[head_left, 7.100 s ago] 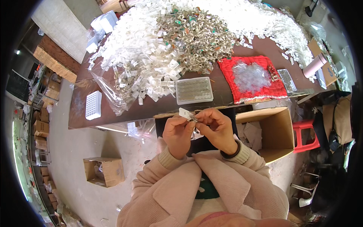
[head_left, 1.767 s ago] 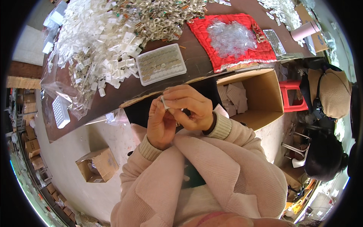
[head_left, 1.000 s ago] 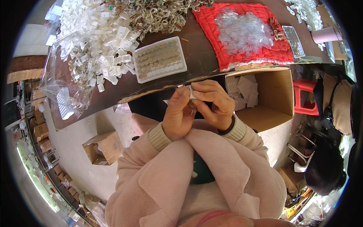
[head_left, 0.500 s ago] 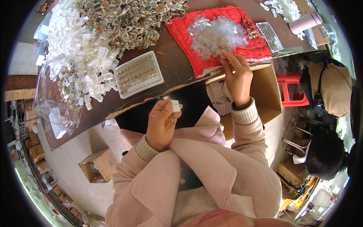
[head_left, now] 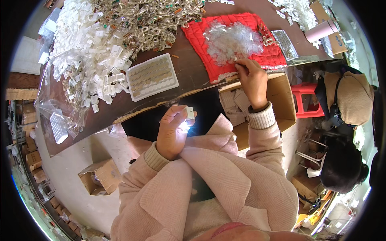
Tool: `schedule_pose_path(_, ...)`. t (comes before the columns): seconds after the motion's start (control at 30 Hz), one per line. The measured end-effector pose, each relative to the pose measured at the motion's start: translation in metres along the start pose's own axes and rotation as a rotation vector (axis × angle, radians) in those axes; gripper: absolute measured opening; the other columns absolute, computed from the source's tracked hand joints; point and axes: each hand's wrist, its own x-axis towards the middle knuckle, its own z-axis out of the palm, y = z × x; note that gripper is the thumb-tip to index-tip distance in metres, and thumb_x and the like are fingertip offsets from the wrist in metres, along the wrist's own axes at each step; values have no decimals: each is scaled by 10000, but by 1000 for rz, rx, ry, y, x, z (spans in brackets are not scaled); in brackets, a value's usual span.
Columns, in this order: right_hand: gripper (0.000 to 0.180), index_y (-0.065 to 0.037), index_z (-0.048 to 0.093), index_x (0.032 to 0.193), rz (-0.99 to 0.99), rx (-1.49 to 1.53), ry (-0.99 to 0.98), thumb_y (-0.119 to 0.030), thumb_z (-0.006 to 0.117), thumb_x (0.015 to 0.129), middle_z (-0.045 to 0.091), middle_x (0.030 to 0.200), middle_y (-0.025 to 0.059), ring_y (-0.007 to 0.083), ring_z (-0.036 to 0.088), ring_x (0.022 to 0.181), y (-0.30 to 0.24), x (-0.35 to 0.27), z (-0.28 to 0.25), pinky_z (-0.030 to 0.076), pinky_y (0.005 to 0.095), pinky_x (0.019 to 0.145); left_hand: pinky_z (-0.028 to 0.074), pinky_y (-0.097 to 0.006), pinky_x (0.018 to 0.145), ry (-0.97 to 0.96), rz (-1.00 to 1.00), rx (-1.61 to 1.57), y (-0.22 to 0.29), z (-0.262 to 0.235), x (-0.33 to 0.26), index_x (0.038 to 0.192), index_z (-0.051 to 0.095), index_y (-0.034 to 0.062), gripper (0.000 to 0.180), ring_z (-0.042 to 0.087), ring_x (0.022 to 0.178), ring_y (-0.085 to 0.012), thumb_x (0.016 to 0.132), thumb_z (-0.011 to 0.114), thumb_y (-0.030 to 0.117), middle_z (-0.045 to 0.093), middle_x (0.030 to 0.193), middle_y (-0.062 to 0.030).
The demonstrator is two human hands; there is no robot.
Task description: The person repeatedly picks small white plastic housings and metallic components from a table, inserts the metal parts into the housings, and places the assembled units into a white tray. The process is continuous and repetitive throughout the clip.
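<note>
My left hand [head_left: 172, 130] is closed around a small white plastic case [head_left: 189, 113], held up below the table's front edge. A bright white light shines from just beneath that case, between my fingers. My right hand [head_left: 255, 84] is over the near edge of a red quilted cloth [head_left: 217, 72], thumb and fingertips pinched together. Whatever those fingertips hold, if anything, is too small to make out. Just beyond them on the cloth lies a heap of thin clear plastic pieces [head_left: 233, 42].
Left of the cloth stands a white tray of round coin cells [head_left: 152, 76]. Piles of white cases [head_left: 86, 44] and clear parts with wiring [head_left: 140, 22] spread behind it. An open cardboard box [head_left: 277, 96] sits under the table edge; a red stool [head_left: 307, 100] and another person [head_left: 343, 164] are at right.
My right hand has drawn slightly back from the clear pieces, its fingers curling down into a tighter pinch. A bright light now shows under the white case in my left hand.
</note>
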Motion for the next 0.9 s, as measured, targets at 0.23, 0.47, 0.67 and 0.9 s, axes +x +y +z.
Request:
schedule_pose_path(0.23, 182, -27, 681, 1035, -41, -19, -42, -34, 695, 855, 678, 855, 175, 297, 679, 720, 2, 4, -2, 531, 356, 641, 481, -314, 837, -49, -25, 6, 6, -6, -4, 1092, 649, 72, 152, 639, 937, -166, 948, 661, 120, 693, 996, -82)
schedule_pose_path(0.47, 142, -32, 671, 1000, -87, -109, -17, -30, 686, 859, 659, 887, 181, 373, 664, 763, 5, 5, 4, 529, 406, 650, 467, -275, 739, -64, -20, -86, 7, -5, -6, 1057, 660, 45, 112, 585, 782, -138, 956, 643, 88, 694, 965, -124)
schedule_pose_path(0.67, 102, -56, 664, 983, -142, -39, -42, -58, 661, 881, 656, 920, 175, 396, 654, 802, 6, 6, 3, 529, 438, 665, 434, -292, 742, 30, -22, -25, 8, -3, -8, 1067, 651, 47, 123, 551, 754, -137, 958, 635, 101, 682, 968, -129)
schedule_pose_path(0.9, 132, -32, 640, 1021, -58, -111, -12, -12, 632, 890, 650, 917, 186, 383, 655, 821, 7, 8, 8, 534, 416, 684, 440, -292, 752, -9, -44, -59, 8, -4, -6, 1060, 650, 70, 114, 552, 761, -138, 955, 646, 114, 679, 969, -116)
